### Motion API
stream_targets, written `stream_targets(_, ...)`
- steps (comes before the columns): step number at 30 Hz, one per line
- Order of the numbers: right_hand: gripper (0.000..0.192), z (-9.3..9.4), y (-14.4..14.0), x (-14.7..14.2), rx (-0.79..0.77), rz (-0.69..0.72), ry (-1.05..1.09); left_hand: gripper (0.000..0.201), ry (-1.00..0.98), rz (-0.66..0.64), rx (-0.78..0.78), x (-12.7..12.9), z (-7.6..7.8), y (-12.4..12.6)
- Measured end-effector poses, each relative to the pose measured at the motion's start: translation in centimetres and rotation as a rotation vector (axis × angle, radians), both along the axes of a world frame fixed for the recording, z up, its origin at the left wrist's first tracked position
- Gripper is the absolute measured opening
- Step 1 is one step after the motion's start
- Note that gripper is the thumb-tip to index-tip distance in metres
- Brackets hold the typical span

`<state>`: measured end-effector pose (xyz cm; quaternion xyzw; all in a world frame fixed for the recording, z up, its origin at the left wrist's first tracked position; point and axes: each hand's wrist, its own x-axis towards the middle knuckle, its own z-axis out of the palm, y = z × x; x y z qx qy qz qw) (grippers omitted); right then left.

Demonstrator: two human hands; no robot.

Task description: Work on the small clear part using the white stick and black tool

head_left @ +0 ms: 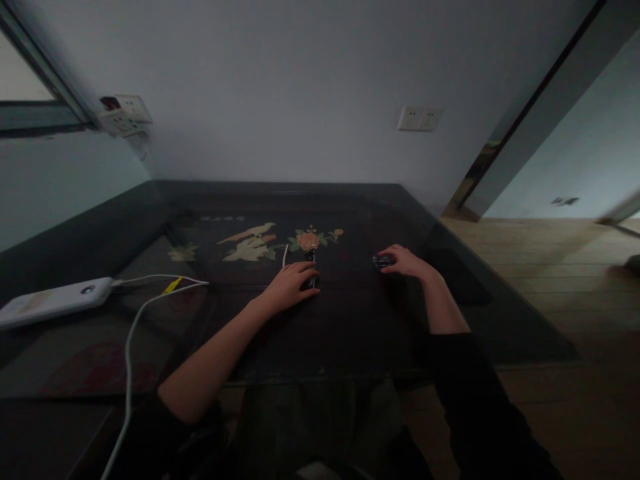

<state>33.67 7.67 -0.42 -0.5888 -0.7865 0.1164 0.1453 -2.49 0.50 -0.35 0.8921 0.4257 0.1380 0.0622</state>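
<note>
Nearest the camera, the front edge of the dark glass-topped bench (350,347) runs across the lower view, with both forearms crossing it and bare dark surface between them. A white cable (129,347) climbs from the lower left corner over that edge and curves toward a white power bank (53,301) lying near the left edge.

Farther in, the left hand (290,287) lies palm down, fingers loosely curled over a small dark object (312,270) whose tip shows past the fingertips; whether it is gripped or only covered cannot be told. A thin white cord (285,255) runs up from beside this hand. Well apart to the right, the right hand (403,261) rests with fingers bent, its tips touching a small dark gadget (382,261) on the bench; a firm hold cannot be made out.

Beyond the hands, a bird and flower inlay (270,241) lies under the glass, then open surface reaches the far edge at the wall. The right edge borders wooden floor (550,280).
</note>
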Motion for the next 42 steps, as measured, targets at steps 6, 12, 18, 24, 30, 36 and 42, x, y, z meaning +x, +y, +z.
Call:
stream_targets(6, 0.042, -0.1, -0.4, -3.6, 0.0, 0.051, -0.015, 0.038, -0.017, 0.048, 0.011, 0.1, -0.1, 0.2)
stream_targets(12, 0.045, -0.3, -2.5, -10.4, 0.102, 0.274, 0.01, 0.037, -0.034, 0.042, 0.019, 0.0, -0.5, 0.5)
stream_targets(18, 0.044, -0.7, -3.3, -12.8, 0.148, 0.287, 0.017, 0.038, -0.01, 0.046, 0.018, 0.1, -0.3, 0.5)
stream_targets(24, 0.042, -1.1, -3.1, -12.5, 0.173, 0.275, 0.022, 0.039, -0.01, 0.051, 0.006, 0.0, -0.3, 0.6)
stream_targets(30, 0.041, -1.1, -3.0, -12.4, 0.167, 0.276, 0.056, 0.05, -0.011, 0.068, 0.004, -0.1, -0.6, 0.7)
stream_targets(36, 0.04, -1.1, -3.1, -12.4, 0.164, 0.279, 0.07, 0.052, -0.021, 0.061, 0.009, -0.1, -0.7, 0.8)
stream_targets(42, 0.042, -1.0, -3.1, -12.5, 0.152, 0.266, 0.06, 0.051, -0.018, 0.053, 0.014, -0.2, -0.8, 0.9)
